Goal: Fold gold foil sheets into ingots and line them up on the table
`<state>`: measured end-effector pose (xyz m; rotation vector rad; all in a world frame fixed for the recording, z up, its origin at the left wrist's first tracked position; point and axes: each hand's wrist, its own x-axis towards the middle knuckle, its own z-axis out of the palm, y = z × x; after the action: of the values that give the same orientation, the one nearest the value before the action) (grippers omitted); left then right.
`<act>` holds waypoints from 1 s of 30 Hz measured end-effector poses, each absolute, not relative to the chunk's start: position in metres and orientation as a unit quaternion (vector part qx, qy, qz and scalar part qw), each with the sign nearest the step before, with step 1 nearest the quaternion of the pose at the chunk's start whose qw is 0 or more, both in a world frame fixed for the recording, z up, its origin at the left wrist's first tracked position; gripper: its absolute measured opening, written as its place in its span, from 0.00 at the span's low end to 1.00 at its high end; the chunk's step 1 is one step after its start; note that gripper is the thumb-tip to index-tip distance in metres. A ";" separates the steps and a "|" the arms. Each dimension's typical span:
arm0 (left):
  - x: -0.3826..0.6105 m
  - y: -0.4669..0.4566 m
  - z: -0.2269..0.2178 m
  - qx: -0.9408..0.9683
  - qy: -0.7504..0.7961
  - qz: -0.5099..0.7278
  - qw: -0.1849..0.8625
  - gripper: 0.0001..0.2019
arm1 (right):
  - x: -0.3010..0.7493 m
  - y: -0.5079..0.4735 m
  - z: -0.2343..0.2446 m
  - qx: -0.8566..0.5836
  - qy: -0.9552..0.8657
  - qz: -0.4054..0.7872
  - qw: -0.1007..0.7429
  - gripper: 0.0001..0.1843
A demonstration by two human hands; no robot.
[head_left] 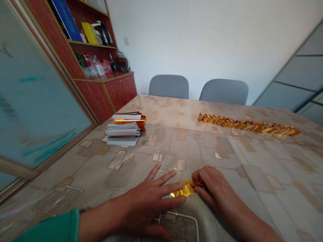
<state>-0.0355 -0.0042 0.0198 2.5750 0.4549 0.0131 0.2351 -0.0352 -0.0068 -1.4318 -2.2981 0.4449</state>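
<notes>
A small piece of folded gold foil paper (186, 189) lies on the patterned tablecloth (227, 158) near the front edge. My left hand (148, 196) rests flat on the table with its fingers stretched out, the fingertips touching the foil's left end. My right hand (210, 185) has its fingers curled and pressed on the foil's right end. Further back, a long row of several finished gold folded pieces (248, 125) stretches across the table. A stack of foil sheets, white side up (124, 129), sits at the left.
Two grey chairs (169, 86) (223, 91) stand at the table's far side. A red-brown cabinet with shelves (101, 67) holding bottles and boxes fills the back left. A frosted glass panel (32, 94) runs along the left.
</notes>
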 end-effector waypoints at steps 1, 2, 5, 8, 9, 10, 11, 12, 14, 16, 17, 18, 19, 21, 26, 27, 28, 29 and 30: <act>-0.036 -0.005 0.020 0.950 0.168 0.008 0.262 0.38 | 0.235 -0.035 -0.008 -0.510 -0.824 0.150 0.196 0.05; -0.036 -0.005 0.021 0.950 0.168 0.014 0.263 0.39 | 0.234 -0.035 -0.010 -0.509 -0.826 0.139 0.198 0.06; -0.037 -0.005 0.021 0.948 0.166 0.038 0.268 0.42 | 0.233 -0.037 -0.011 -0.509 -0.828 0.116 0.203 0.08; -0.037 -0.006 0.017 0.948 0.168 0.044 0.266 0.37 | 0.232 -0.037 -0.008 -0.510 -0.829 0.125 0.192 0.07; -0.035 -0.006 0.015 0.947 0.177 0.051 0.263 0.34 | 0.232 -0.037 -0.007 -0.511 -0.829 0.133 0.187 0.07; -0.033 -0.007 0.013 0.945 0.189 0.064 0.258 0.29 | 0.231 -0.036 -0.005 -0.511 -0.828 0.141 0.182 0.06; -0.029 -0.007 0.011 0.942 0.205 0.087 0.252 0.23 | 0.231 -0.034 -0.004 -0.513 -0.826 0.150 0.179 0.04; -0.024 -0.007 0.009 0.937 0.223 0.115 0.245 0.18 | 0.231 -0.033 -0.003 -0.514 -0.824 0.160 0.175 0.03; -0.013 -0.007 0.005 0.924 0.255 0.159 0.236 0.08 | 0.230 -0.029 -0.002 -0.521 -0.819 0.170 0.170 0.04; -0.002 -0.007 0.003 0.907 0.296 0.181 0.237 0.06 | 0.230 -0.026 -0.002 -0.527 -0.815 0.169 0.171 0.06; 0.002 -0.007 0.003 0.898 0.327 0.182 0.233 0.05 | 0.230 -0.025 -0.003 -0.528 -0.815 0.164 0.174 0.06; 0.006 -0.006 0.004 0.889 0.355 0.178 0.228 0.06 | 0.230 -0.024 -0.004 -0.527 -0.815 0.160 0.178 0.06; 0.009 -0.006 0.004 0.881 0.381 0.172 0.221 0.08 | 0.230 -0.024 -0.005 -0.524 -0.817 0.157 0.183 0.06; 0.012 -0.006 0.007 0.871 0.415 0.158 0.211 0.12 | 0.230 -0.023 -0.006 -0.514 -0.822 0.152 0.195 0.07; 0.014 -0.008 0.014 0.857 0.447 0.119 0.226 0.08 | 0.227 -0.020 -0.005 -0.502 -0.826 0.152 0.206 0.09; 0.015 -0.008 0.015 0.855 0.448 0.116 0.234 0.08 | 0.226 -0.020 -0.004 -0.502 -0.825 0.154 0.207 0.09; 0.015 -0.009 0.015 0.853 0.447 0.116 0.243 0.08 | 0.225 -0.020 -0.004 -0.501 -0.825 0.157 0.208 0.09; 0.015 -0.009 0.015 0.851 0.445 0.116 0.252 0.08 | 0.225 -0.020 -0.004 -0.499 -0.826 0.160 0.209 0.10; 0.015 -0.009 0.014 0.850 0.442 0.118 0.261 0.08 | 0.225 -0.020 -0.004 -0.496 -0.827 0.162 0.210 0.10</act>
<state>0.0148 -0.0094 0.0144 2.3013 1.1980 0.3192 0.2246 -0.0204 -0.0037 -1.3790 -2.3000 0.4501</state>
